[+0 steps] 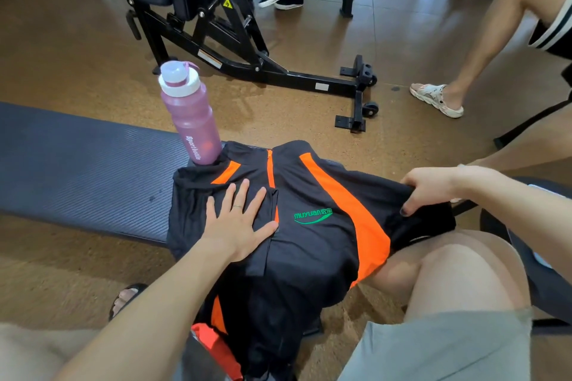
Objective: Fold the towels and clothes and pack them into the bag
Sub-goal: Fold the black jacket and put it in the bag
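The left hand (240, 221) lies flat on the black and orange jacket (297, 226), fingers spread and straight, pressing it onto the padded bench (77, 164). The right hand (428, 189) reaches in from the right — fingers curled round the jacket's sleeve, gripping it beside a pink bottle (188, 116).

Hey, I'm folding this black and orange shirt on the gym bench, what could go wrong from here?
1. The pink bottle stands right at the shirt collar; pulling the fabric may tip it off the bench.
2. The shirt's lower part hangs over the bench edge and might slide floorward if the flat left hand lifts while the right hand pulls the sleeve.
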`<control>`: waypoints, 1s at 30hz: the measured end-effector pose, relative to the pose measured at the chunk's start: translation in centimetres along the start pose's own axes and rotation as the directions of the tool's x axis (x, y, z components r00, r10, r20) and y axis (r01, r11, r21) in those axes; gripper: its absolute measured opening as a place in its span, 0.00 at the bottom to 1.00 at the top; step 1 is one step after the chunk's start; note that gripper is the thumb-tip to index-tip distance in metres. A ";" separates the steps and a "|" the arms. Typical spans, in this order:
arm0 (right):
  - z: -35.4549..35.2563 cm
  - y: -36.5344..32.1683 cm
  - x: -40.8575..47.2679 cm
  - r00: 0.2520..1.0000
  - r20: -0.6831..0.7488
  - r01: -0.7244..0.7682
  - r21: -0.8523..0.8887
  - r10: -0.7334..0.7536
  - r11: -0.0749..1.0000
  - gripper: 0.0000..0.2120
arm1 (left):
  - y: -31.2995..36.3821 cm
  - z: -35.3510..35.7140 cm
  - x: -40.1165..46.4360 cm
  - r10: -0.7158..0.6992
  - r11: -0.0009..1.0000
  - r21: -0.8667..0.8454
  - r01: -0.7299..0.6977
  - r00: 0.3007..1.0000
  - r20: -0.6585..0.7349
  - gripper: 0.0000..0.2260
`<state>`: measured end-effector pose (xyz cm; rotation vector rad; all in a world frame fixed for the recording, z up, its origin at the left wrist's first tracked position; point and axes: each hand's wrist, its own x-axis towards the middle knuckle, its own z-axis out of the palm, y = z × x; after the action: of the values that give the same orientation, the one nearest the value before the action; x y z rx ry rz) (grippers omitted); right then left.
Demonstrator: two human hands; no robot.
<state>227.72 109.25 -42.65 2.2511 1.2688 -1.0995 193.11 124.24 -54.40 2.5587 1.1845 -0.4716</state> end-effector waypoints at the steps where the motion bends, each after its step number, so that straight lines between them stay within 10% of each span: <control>1: -0.3 -0.6 -0.1 0.999 -0.051 -0.015 -0.086 0.011 0.996 0.14 | 0.0 0.0 0.0 0.000 1.000 0.000 0.000 1.000 0.000 0.36; 4: -1.0 -3.2 -0.1 0.990 -0.140 -0.045 -0.113 0.029 0.993 0.06 | 0.1 -0.2 -0.1 -0.004 1.000 -0.010 0.004 1.000 -0.006 0.36; 6: -1.1 -5.7 -0.2 0.994 -0.097 -0.032 0.216 0.054 0.976 0.09 | 0.2 -0.3 -0.1 -0.006 1.000 -0.013 0.005 1.000 -0.015 0.35; 11: 0.9 -15.9 -0.2 0.988 0.049 0.021 0.895 -0.146 0.446 0.03 | 0.3 -1.0 0.2 0.029 0.955 -0.289 -0.070 0.989 -0.145 0.28; 14: 3.2 -21.0 1.0 0.939 0.071 -0.082 0.996 -0.336 -0.019 0.11 | -0.9 -2.7 -0.2 -0.055 0.756 -0.634 -0.164 0.949 -0.311 0.12; 17: 4.5 -22.2 1.9 0.959 -0.030 -0.009 0.991 -0.281 -0.137 0.13 | -2.3 -3.4 -1.0 -0.070 0.744 -0.649 -0.157 0.948 -0.310 0.17; 19: 4.4 -21.1 2.2 0.985 -0.122 0.120 0.993 -0.118 -0.018 0.12 | -2.7 -3.1 -1.5 -0.100 0.747 -0.658 -0.092 0.964 -0.248 0.22; 23: 6.0 -16.8 2.4 0.946 -0.307 0.207 0.815 0.101 0.542 0.06 | -1.7 -2.1 -1.8 -0.028 0.844 -0.535 -0.046 0.991 -0.130 0.27; 30: 10.8 -16.4 -1.0 0.870 -0.370 0.395 0.130 -0.325 0.909 0.21 | 1.1 -1.8 -2.7 -0.045 0.970 -0.242 0.003 0.984 -0.171 0.26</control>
<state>208.76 111.12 -47.51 2.5005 1.8623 -1.0226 192.60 122.44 -51.57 2.4164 1.2478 -0.0990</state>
